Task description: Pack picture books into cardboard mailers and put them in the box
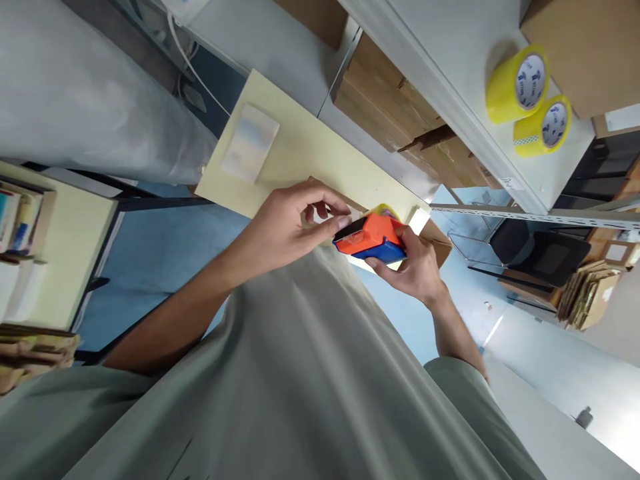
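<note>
Fingers of the right hand (419,270) are clamped on the orange-and-blue tape dispenser (375,235), held before the grey-green shirt (285,347) at the near edge of the cream table (300,150). Thumb and forefinger of the left hand (287,217) are set nearly together at its black end — whether tape is pinched there cannot be told. Light, stiff, smooth plastic is to be expected, hardly fragile but perhaps slippery — best gripped across its broad sides, with the black end, possibly toothed, kept clear of skin.
</note>
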Demonstrator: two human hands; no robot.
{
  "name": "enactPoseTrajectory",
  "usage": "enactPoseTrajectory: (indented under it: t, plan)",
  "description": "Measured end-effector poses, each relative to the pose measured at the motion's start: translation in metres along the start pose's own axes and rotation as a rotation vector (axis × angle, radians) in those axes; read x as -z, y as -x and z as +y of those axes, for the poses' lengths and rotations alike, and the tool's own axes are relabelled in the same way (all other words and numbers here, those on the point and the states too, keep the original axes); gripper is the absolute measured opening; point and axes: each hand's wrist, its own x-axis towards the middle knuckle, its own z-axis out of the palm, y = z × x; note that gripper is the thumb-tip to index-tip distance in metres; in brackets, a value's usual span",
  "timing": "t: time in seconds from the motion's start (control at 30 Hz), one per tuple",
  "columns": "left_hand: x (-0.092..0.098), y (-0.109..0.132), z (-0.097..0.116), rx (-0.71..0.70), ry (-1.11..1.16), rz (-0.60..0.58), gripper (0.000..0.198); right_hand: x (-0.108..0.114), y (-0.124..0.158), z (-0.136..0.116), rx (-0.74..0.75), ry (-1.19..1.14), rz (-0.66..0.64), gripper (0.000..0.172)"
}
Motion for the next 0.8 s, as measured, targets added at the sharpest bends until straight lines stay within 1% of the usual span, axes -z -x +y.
enactPoseTrajectory:
  t: [0.1, 0.2, 0.33, 0.4, 0.47, 0.53, 0.6, 0.67, 0.77, 0.8]
  plan:
    - [-0.006, -0.007, -0.016, 0.194, 0.106, -0.02, 0.034, 0.008, -0.007, -0.007, -0.115, -0.084, -0.149, 0.073]
    - [-0.006, -0.009, -0.037, 0.318, 0.217, -0.047, 0.039, 0.017, -0.017, -0.022, -0.193, -0.094, -0.269, 0.073]
    - [-0.004, -0.005, -0.069, 0.403, 0.348, -0.057, 0.04, 0.027, -0.033, -0.046, -0.254, 0.021, -0.397, 0.071]
    - [-0.004, -0.001, -0.081, 0.43, 0.407, -0.088, 0.038, 0.032, -0.04, -0.057, -0.274, 0.093, -0.47, 0.069]
    - [-0.003, 0.003, -0.089, 0.45, 0.456, -0.141, 0.039, 0.035, -0.047, -0.067, -0.287, 0.157, -0.541, 0.064]
    - [0.0, 0.006, -0.093, 0.455, 0.493, -0.192, 0.041, 0.038, -0.053, -0.075, -0.286, 0.207, -0.582, 0.062]
    - [0.007, 0.008, -0.096, 0.465, 0.509, -0.213, 0.045, 0.044, -0.06, -0.081, -0.287, 0.236, -0.602, 0.062]
    - [0.019, 0.009, -0.105, 0.497, 0.508, -0.179, 0.048, 0.052, -0.066, -0.086, -0.324, 0.231, -0.642, 0.064]
    - [0.042, 0.007, -0.132, 0.559, 0.496, -0.067, 0.049, 0.068, -0.076, -0.094, -0.405, 0.199, -0.701, 0.066]
    - [0.048, 0.006, -0.143, 0.571, 0.492, -0.053, 0.048, 0.072, -0.079, -0.096, -0.426, 0.188, -0.707, 0.066]
